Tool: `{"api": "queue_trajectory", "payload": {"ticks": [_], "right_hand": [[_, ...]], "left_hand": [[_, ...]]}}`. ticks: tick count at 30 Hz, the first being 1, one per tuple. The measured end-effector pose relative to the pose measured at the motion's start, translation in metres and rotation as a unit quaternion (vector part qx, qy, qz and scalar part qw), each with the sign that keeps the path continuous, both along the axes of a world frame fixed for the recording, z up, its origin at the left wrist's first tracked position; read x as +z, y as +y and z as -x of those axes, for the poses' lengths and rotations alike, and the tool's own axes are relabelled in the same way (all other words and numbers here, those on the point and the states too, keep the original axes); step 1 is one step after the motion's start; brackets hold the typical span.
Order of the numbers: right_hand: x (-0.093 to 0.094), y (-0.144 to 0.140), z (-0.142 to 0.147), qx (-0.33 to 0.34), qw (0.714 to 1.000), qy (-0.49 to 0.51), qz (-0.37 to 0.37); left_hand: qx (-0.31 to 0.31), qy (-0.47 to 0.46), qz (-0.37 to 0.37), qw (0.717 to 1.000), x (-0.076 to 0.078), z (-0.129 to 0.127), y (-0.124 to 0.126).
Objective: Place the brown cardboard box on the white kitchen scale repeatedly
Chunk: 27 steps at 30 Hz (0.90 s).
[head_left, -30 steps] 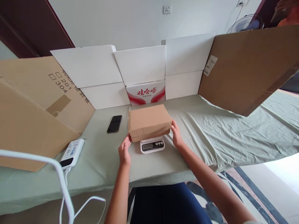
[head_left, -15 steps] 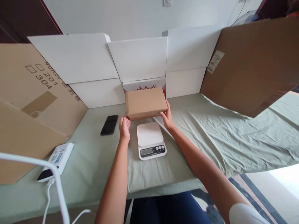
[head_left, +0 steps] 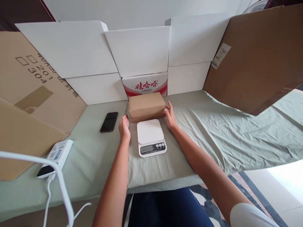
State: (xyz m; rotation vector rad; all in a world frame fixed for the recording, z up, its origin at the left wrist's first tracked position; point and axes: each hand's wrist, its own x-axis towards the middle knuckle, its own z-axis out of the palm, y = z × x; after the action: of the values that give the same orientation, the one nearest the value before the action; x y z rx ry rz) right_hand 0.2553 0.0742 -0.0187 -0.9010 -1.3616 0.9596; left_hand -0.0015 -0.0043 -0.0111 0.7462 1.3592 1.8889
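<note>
A plain brown cardboard box (head_left: 146, 105) rests on the green cloth just behind a white digital scale (head_left: 150, 136), whose platform is bare. My left hand (head_left: 124, 126) hovers beside the box's near left corner, fingers loose, a small gap between them. My right hand (head_left: 169, 116) lies at the box's right end with spread fingertips touching its side. Neither hand wraps around the box.
A black phone (head_left: 109, 121) lies left of the box. A white power bank (head_left: 55, 154) with a white cable (head_left: 48, 195) sits at the near left. White cartons (head_left: 139, 50), a red-printed carton (head_left: 145, 85) and big brown cardboard sheets (head_left: 258, 60) wall the table (head_left: 224, 132).
The box was lifted off the scale, carried away from me and set down on the cloth behind it. Both hands have loosened from its ends.
</note>
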Motion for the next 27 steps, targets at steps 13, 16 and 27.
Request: {"api": "queue_trajectory", "payload": {"ticks": [13,16,27], "right_hand": [[0.011,-0.011,0.008,0.058,0.998,-0.017,-0.024],[0.008,-0.014,0.009,0.068,0.996,-0.003,-0.055],[0.003,-0.021,0.009,0.04,0.989,-0.037,-0.138]], "left_hand": [[-0.02,0.004,-0.003,1.0,0.003,-0.01,0.01],[0.002,0.014,-0.032,0.999,0.005,-0.007,0.007],[0.012,0.028,-0.062,0.998,0.008,-0.007,-0.001]]}}
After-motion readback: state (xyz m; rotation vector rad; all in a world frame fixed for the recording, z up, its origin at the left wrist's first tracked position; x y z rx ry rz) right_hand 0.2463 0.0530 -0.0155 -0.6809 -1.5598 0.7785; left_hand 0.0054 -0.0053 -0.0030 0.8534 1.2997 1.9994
